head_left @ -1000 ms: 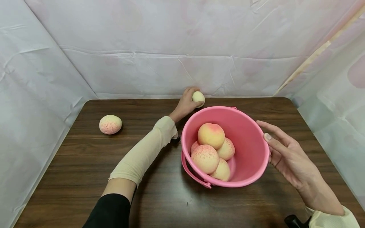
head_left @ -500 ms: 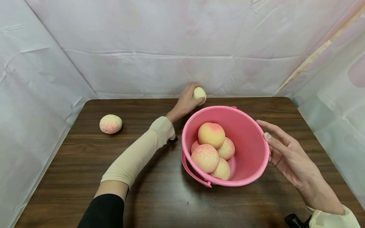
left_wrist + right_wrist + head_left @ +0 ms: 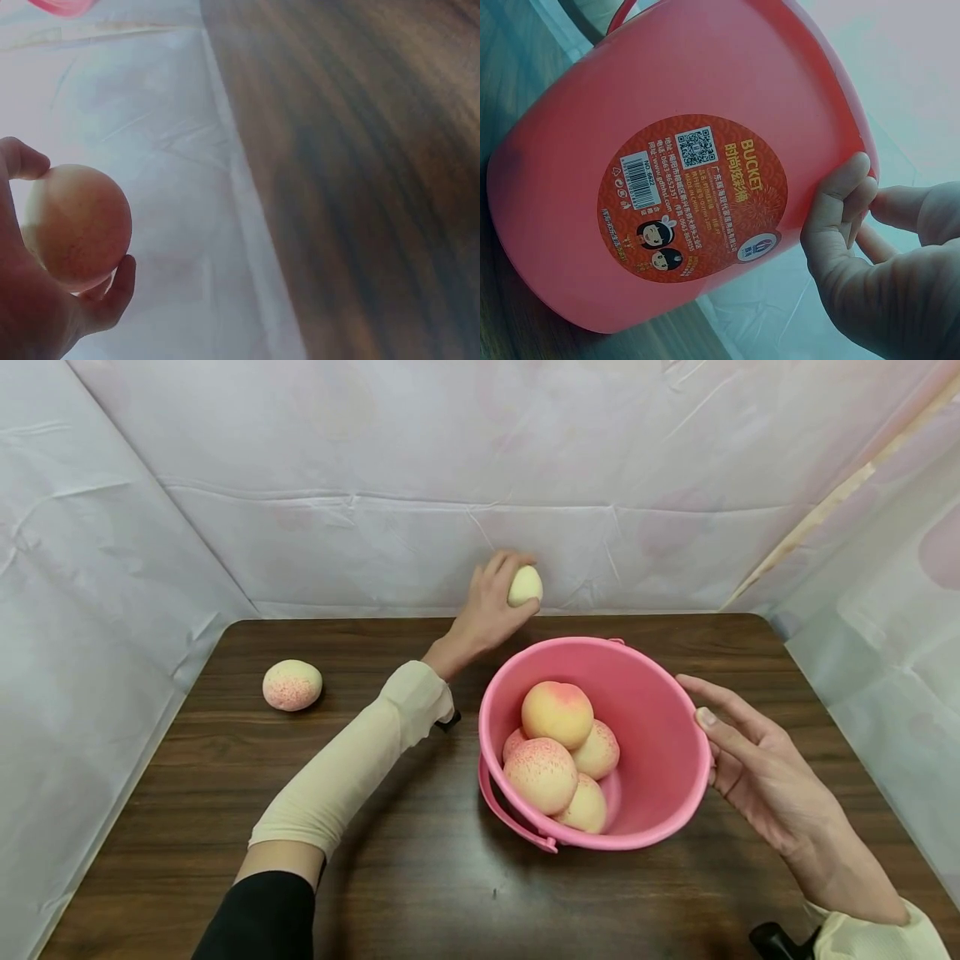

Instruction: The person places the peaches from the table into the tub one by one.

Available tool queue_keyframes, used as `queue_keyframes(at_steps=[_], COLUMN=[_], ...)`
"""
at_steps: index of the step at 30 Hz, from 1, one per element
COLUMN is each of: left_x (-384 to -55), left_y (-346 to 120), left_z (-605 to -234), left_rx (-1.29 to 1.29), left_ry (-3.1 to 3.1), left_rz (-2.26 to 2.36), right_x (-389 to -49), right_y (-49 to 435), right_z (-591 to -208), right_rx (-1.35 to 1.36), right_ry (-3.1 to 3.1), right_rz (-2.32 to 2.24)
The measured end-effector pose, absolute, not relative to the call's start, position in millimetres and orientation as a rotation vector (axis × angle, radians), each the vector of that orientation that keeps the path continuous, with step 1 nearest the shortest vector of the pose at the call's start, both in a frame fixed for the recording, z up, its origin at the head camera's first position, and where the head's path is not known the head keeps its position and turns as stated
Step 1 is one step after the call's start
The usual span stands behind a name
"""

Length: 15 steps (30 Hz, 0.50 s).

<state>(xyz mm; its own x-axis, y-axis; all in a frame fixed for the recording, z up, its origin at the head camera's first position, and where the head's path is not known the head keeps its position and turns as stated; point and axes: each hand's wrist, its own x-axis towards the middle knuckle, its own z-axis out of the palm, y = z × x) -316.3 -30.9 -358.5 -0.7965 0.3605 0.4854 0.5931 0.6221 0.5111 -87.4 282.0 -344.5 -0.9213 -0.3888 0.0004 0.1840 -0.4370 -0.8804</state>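
Note:
A pale peach (image 3: 526, 586) is held between the thumb and fingers of my left hand (image 3: 491, 602), raised at the table's back edge before the white sheet. The left wrist view shows the same peach (image 3: 81, 225) with a pinkish side, gripped from around it. My right hand (image 3: 772, 777) pinches the right rim of a pink bucket (image 3: 660, 752), thumb on one side and fingers on the other. Inside the bucket several peaches (image 3: 557, 714) are piled toward the left. In the right wrist view the bucket's wall carries a round red label (image 3: 694, 199).
One more peach (image 3: 292, 685) lies on the dark wooden table (image 3: 420, 877) at the left. White patterned sheeting (image 3: 375, 460) hangs behind the table and along both sides. The bucket's handle (image 3: 510, 814) hangs down at its left side.
My left hand has lifted the peach up from the back edge of the table, with the forearm shifting left. The right hand and the bucket have stayed in place.

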Motion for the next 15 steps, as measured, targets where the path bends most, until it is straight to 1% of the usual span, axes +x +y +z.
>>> queue_keyframes(at_steps=[10,15], left_x=[-301,-293], left_y=[-32,-31], left_z=[-338,-326], left_rx=[-0.789,-0.845], left_ry=[-2.519,-2.526], left_rz=[-0.803,-0.695], right_x=[-87,-87], right_y=[282,283], right_z=[-345,-346], right_rx=[-0.275,-0.288], right_ry=[1.428,1.416], right_rz=[-2.393,-2.398])
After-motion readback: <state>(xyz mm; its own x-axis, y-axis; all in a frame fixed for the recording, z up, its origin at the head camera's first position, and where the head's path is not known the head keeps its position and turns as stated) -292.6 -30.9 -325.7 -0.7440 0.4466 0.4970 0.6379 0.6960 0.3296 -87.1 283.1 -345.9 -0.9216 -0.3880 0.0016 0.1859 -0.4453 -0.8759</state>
